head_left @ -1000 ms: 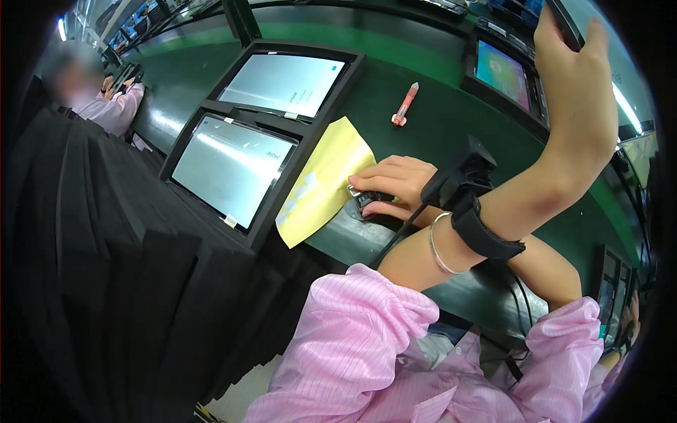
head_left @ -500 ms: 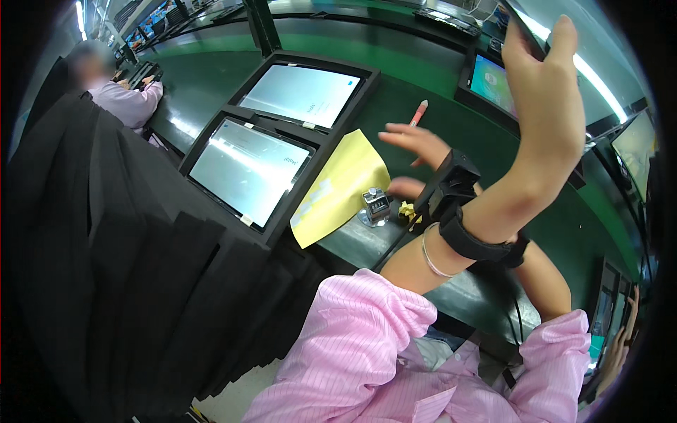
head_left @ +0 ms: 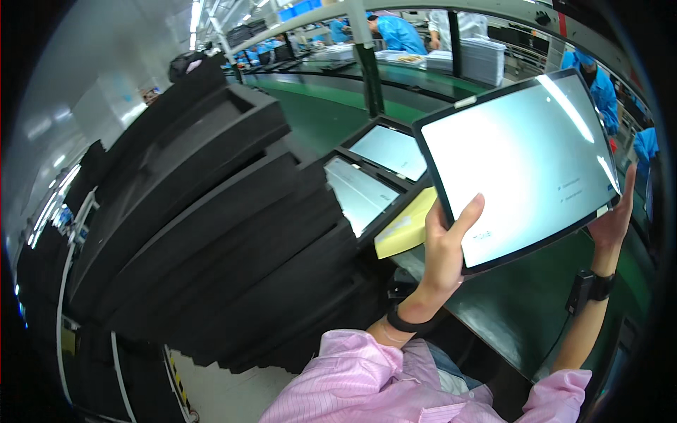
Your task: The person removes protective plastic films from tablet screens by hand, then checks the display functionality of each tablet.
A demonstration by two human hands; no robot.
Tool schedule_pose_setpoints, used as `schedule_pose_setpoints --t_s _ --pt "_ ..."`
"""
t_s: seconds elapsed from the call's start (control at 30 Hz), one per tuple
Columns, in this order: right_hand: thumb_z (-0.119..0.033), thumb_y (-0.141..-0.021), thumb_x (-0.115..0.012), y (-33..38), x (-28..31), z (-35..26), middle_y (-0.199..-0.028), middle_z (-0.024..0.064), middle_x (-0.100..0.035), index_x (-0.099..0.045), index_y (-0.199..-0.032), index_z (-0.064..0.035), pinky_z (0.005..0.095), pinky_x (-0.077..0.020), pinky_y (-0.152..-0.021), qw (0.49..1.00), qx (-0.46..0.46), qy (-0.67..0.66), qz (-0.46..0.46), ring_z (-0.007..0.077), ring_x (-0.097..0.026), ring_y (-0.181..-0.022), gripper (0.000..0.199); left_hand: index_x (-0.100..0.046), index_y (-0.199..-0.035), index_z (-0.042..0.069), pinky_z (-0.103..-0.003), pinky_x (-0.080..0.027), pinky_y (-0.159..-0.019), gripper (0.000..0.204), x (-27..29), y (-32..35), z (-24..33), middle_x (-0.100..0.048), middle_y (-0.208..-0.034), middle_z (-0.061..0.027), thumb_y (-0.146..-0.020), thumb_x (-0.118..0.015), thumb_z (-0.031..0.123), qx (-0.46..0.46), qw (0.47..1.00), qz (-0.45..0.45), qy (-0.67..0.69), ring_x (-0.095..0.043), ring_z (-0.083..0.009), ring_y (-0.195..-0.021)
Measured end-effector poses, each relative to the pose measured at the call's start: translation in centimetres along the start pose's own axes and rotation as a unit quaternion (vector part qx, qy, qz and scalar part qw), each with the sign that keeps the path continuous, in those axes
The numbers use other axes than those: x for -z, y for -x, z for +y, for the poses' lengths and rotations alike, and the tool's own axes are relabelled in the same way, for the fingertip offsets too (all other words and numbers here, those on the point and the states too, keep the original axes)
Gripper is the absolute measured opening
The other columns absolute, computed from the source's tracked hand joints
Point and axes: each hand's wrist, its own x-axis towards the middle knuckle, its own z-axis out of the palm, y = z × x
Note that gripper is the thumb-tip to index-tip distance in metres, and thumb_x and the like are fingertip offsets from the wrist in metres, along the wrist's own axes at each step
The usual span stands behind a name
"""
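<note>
Far left: tall stack of black foam trays (head_left: 204, 233), leaning, filling the left half of the view, beside the green surface (head_left: 522, 310). Just right of the stack, on the surface: two flat screens (head_left: 374, 173) lying face up in black frames, one behind the other, pale and reflective. Against the nearer screen's right edge: yellow sheet (head_left: 407, 229), partly tucked behind the left hand.

Centre: left hand (head_left: 446, 247), raised above the surface, grip clamped on the lower left edge of a panel (head_left: 518, 166), thumb across the front face, fingers hidden behind. Dark band at the left wrist, pink sleeve (head_left: 360, 384) below it.

Panel: thin, dark-rimmed, rounded corners, bright glossy face toward the camera, held in the air over the surface, tilted with its right side higher, clear of the screens below. Ceiling light reflected as a streak near its upper right.

Right: right hand (head_left: 615, 222), grip clamped on the panel's lower right corner, palm under the edge, fingertips up along the side. Black strap at the right wrist, cord hanging from it.

Background, across the top: further green surfaces, stacks of pale items, people in blue coats at work.
</note>
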Motion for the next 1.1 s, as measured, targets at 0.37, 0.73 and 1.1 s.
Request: schedule_pose_setpoints --t_s 0.37,0.73,1.1 --pt "-0.006 -0.096 -0.035 1.4 3.9 2.4 -0.114 0.0141 -0.057 -0.038 -0.131 0.0045 0.0147 -0.036 -0.035 0.971 -0.027 -0.178 0.157 0.0083 -0.056 -0.055 0.036 -0.061 -0.077 0.0 -0.028 -0.047 -0.068 0.005 0.0 7.3 14.8 -0.066 -0.078 -0.0092 -0.08 -0.062 0.003 -0.394 0.697 -0.026 -0.598 -0.061 -0.016 -0.071" --pt "0.003 -0.091 -0.049 5.6 9.1 -5.6 -0.105 0.031 -0.049 -0.049 -0.122 0.0093 0.0169 -0.041 -0.052 0.931 0.221 -0.122 0.264 0.0044 -0.037 -0.056 0.032 -0.065 -0.1 0.0 -0.026 -0.041 -0.076 0.027 3.9 9.6 33.7 -0.059 -0.1 -0.0051 -0.079 -0.068 0.017 -0.222 0.389 0.077 -0.891 -0.056 -0.0146 -0.088" --pt "0.001 -0.092 -0.046 10.8 0.2 -8.1 -0.072 0.0066 -0.039 -0.058 -0.109 0.0119 0.027 -0.0445 -0.058 0.85 0.361 -0.022 0.383 0.0103 -0.035 -0.056 0.023 -0.066 -0.108 0.003 -0.017 -0.037 -0.065 0.026 -2.3 9.1 29.5 -0.054 -0.109 -0.0011 -0.082 -0.067 0.007 -0.549 0.375 0.06 -0.745 -0.05 -0.0069 -0.076"
